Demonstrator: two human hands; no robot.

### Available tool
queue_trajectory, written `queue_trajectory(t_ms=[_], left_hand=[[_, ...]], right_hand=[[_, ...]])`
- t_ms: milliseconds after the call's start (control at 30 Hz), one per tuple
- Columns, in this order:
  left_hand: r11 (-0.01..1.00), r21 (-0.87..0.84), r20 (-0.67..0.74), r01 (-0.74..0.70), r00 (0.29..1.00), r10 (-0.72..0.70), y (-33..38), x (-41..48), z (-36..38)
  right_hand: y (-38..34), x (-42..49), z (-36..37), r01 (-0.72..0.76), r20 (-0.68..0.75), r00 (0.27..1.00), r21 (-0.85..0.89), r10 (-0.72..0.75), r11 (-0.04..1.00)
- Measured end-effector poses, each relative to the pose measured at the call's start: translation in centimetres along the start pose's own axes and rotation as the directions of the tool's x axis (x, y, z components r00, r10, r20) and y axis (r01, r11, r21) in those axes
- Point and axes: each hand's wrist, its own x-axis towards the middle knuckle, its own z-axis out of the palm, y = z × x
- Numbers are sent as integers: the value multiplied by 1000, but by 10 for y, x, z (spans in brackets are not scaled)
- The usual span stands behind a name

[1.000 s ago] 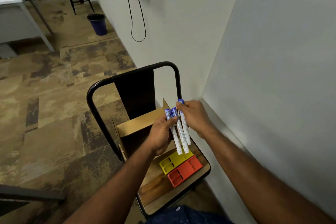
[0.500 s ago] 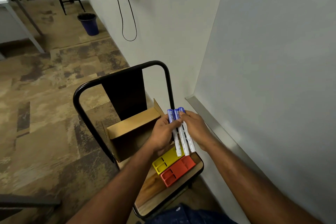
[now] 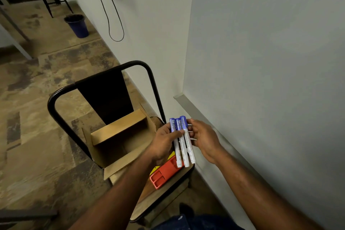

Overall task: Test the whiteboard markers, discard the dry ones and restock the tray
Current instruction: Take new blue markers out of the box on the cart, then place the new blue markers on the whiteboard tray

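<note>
Three white whiteboard markers [image 3: 182,142] with blue caps are held side by side, caps up, above the wooden seat [image 3: 158,198] of a black metal chair. The left hand [image 3: 164,144] grips them, thumb pressed across the barrels. The right hand [image 3: 203,140] curls its fingers against their right side. On the seat lie an open brown cardboard box [image 3: 119,132] and a red plastic tray [image 3: 164,173]. A grey metal ledge [image 3: 188,106] runs along the whiteboard's [image 3: 270,61] lower edge, just right of the hands.
</note>
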Motion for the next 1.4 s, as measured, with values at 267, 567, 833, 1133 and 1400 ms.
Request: queue_trajectory(t_ms=[267,567,833,1133,1400], left_hand=[[995,54,109,82,990,-87,-35,-15,25],[965,217,337,145,917,-214,-84,-64,47],[919,358,512,164,789,-340,-133,-130,104],[853,506,616,127,639,-460,-193,-158,191],[809,543,565,223,616,-549,-250,-178,270]], right_hand=[[31,-46,-21,-52,-95,994,95,62,994],[86,-144,-27,0,-354,930,270,99,963],[136,-242,-55,71,-599,783,354,168,932],[167,-337,-132,77,-770,618,256,155,964],[195,-417,-241,230,-815,508,439,278,869]])
